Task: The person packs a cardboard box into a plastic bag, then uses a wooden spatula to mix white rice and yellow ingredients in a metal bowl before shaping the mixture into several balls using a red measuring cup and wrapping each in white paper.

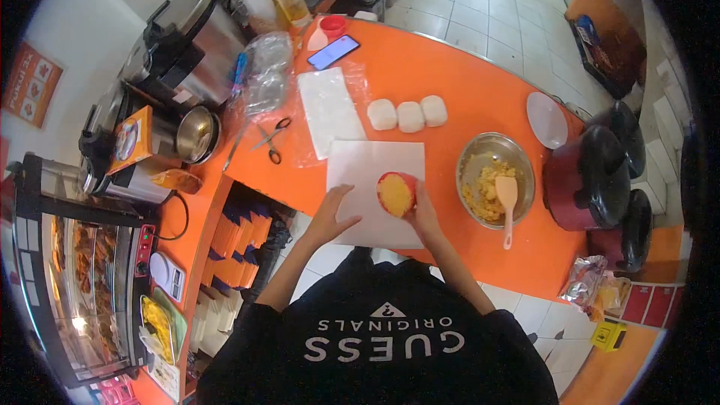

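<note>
My right hand grips a small red bowl packed with yellow food, its open side tilted towards me, over a white paper sheet. My left hand is over the sheet's left edge, fingers spread, holding nothing. To the right stands a metal mixing bowl with more yellow food and a pale spatula in it. Beyond the sheet, three white rounded pieces sit in a row. A stack of white wrapping paper lies on clear plastic, with scissors to its left.
On the orange table are a phone, a red cup and a translucent lid. Dark red cookers stand at right, steel pressure cookers at back left. A heated food display and a kitchen scale are at left.
</note>
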`<state>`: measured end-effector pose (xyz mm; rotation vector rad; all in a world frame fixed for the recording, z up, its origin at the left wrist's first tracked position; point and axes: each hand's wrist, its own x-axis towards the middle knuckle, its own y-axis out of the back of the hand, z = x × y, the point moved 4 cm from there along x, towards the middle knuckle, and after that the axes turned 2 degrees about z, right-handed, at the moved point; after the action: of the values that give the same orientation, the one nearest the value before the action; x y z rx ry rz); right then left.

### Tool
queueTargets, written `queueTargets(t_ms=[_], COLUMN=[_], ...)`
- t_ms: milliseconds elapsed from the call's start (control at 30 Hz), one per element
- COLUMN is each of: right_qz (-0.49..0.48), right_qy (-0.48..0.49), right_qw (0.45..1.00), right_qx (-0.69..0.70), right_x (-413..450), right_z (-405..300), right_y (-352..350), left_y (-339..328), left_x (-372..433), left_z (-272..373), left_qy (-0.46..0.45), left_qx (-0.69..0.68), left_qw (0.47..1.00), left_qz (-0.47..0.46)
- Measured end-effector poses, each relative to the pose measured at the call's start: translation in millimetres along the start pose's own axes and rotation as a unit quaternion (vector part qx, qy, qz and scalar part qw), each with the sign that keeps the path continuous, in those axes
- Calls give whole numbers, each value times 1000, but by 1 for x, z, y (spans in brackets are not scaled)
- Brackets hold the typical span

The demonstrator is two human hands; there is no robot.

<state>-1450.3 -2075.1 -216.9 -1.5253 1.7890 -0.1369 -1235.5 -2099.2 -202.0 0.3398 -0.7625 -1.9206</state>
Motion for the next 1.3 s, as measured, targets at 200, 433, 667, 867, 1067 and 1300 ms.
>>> queueTargets(t_ms=[200, 433, 667, 867, 1067, 1300], right_qz=[15, -63, -90, 289, 339, -40], right_qy=[395, 170, 52, 226, 379, 260], right_qw=[632, 585, 849, 702, 486, 626], right_qx=[-666, -790, -518, -610, -711, -734], right_x=[10, 40, 73, 54, 44, -26], right_z=[22, 4, -55, -68, -38, 37], right_y=[-48, -67, -35, -14, 2, -4], left_y=[-15, -23, -42, -43, -54, -49], left_x=[-29, -37, -37, -40, -37, -34], left_z=[-46, -34, -34, -33, -30, -33], left_qy=[-30, -139, -214, -207, -217, -197], left_qx=[27, 6, 21, 46, 81, 100], left_qw=[999, 990, 976, 975, 970, 975], left_qz=[0, 4, 14, 60, 70, 28])
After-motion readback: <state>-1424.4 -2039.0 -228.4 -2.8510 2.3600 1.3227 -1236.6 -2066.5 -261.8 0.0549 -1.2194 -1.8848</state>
